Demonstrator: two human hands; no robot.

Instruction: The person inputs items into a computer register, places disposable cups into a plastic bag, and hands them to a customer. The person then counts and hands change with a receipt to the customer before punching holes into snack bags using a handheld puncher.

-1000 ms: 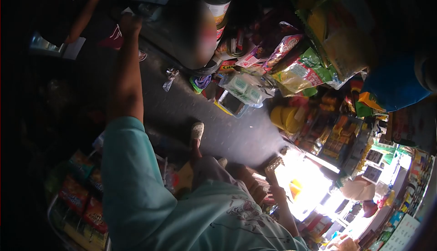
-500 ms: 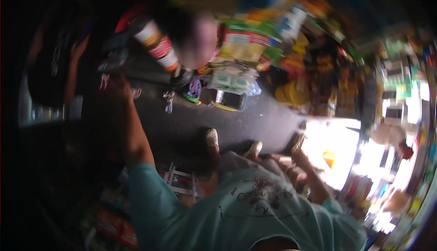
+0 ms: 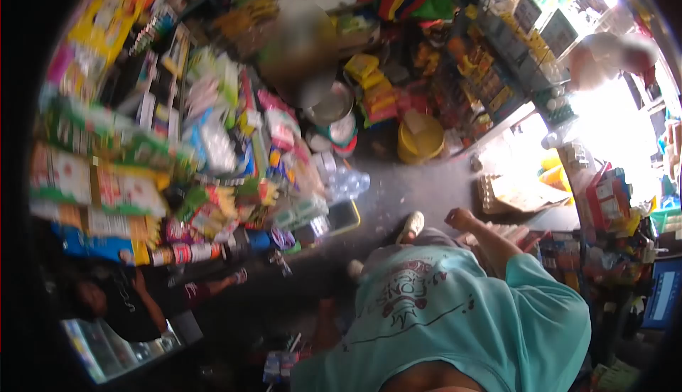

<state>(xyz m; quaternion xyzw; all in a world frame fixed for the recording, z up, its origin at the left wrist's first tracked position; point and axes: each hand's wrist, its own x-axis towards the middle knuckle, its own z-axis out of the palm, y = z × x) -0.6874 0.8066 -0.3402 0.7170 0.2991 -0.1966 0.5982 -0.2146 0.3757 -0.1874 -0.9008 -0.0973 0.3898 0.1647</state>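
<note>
My right hand (image 3: 460, 219) hangs beside my right hip, over the floor near an open carton. Its fingers look loosely curled, and I see nothing in them. In deep shadow to the left of my teal shirt (image 3: 455, 314), my left arm (image 3: 327, 324) points down. The fingers of my left hand are lost in the dark. Nearest to that arm is a pale and blue boxed item (image 3: 279, 366) at the bottom. One of my light clogs (image 3: 413, 224) shows on the floor.
Packed goods (image 3: 128, 186) line the left side, with a yellow-edged tray (image 3: 344, 218) near the floor. A yellow bucket (image 3: 420, 138) stands ahead. The open carton (image 3: 522, 193) is at right by the bright doorway. A person in dark clothes (image 3: 124, 303) is at lower left; another person (image 3: 604, 58) is at upper right.
My view has swung to the right, so the shelves and doorway show more fully. My left arm, stretched forward before, is now lowered into shadow. My right hand remains low at my side.
</note>
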